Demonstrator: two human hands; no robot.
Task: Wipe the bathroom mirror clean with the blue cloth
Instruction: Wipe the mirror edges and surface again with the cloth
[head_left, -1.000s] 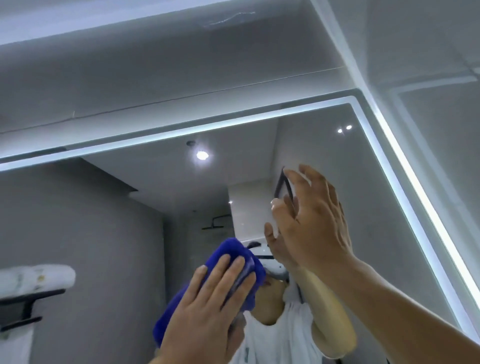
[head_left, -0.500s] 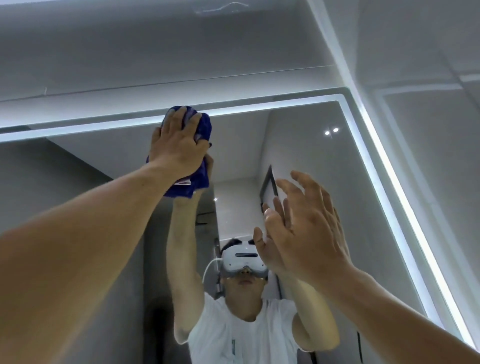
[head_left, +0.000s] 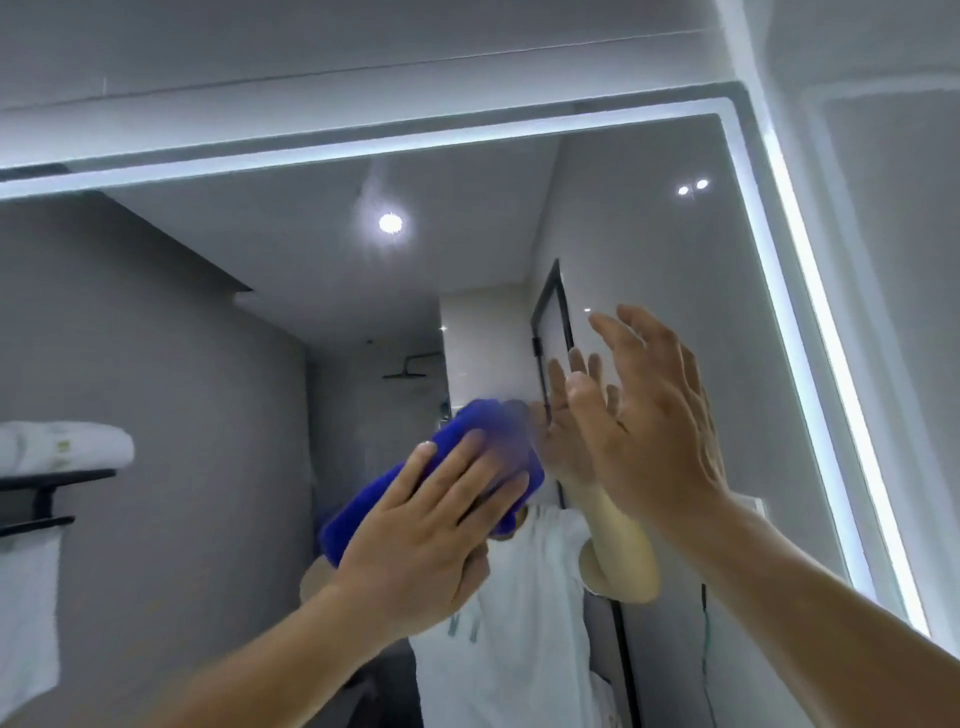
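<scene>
The bathroom mirror (head_left: 218, 332) fills the view, with a lit white strip (head_left: 815, 353) along its top and right edges. A bunched blue cloth (head_left: 374, 504) lies against the glass at lower centre. My left hand (head_left: 431, 530) presses it to the mirror with fingers laid flat over it; the cloth's upper end is motion-blurred. To the right of the cloth, my right hand (head_left: 654, 415) is spread open, its fingertips at or very near the glass. The reflection of a person in a white shirt shows behind both hands.
Reflected in the mirror at left are rolled white towels (head_left: 57, 447) on a black rack (head_left: 47, 483). A grey wall corner (head_left: 883, 260) runs just right of the mirror's lit edge, and a wall ledge (head_left: 363, 104) sits above it.
My left hand swept the cloth from lower centre up to the mirror's top edge, then back down to lower centre. My right hand stayed spread in nearly the same spot.
</scene>
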